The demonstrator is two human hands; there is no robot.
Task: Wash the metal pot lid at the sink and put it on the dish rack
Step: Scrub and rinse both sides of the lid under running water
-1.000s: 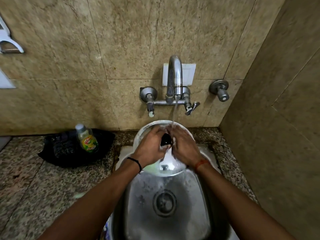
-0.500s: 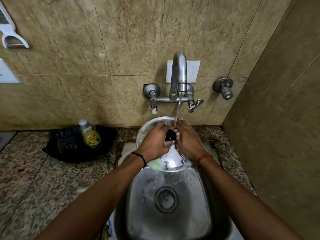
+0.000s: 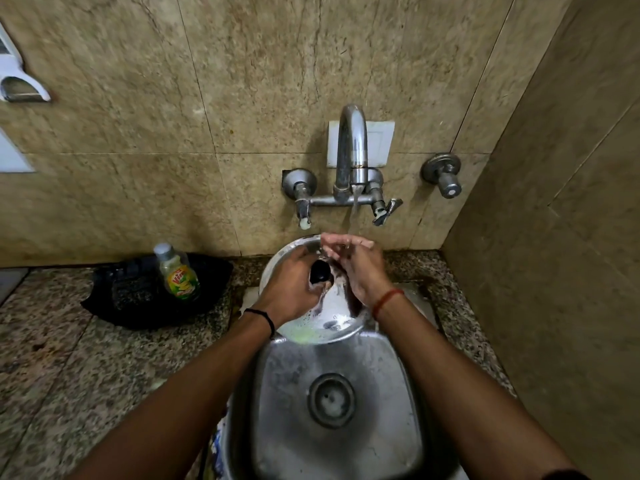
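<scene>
Rinsing stage: left hand (image 3: 289, 289) grips the soapy metal pot lid (image 3: 325, 320) by its knob, right hand (image 3: 360, 268) spread open under the faucet (image 3: 351, 157) stream at 12 o'clock; racking remains.

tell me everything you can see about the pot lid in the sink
The pot lid is a round, shiny metal disc with a black knob at its centre. It is wet, with suds and a greenish smear near its lower rim. It is held tilted over the back of the steel sink, under the running tap. The left hand grips it by the knob; the right hand is on its right side, under the stream.
</scene>
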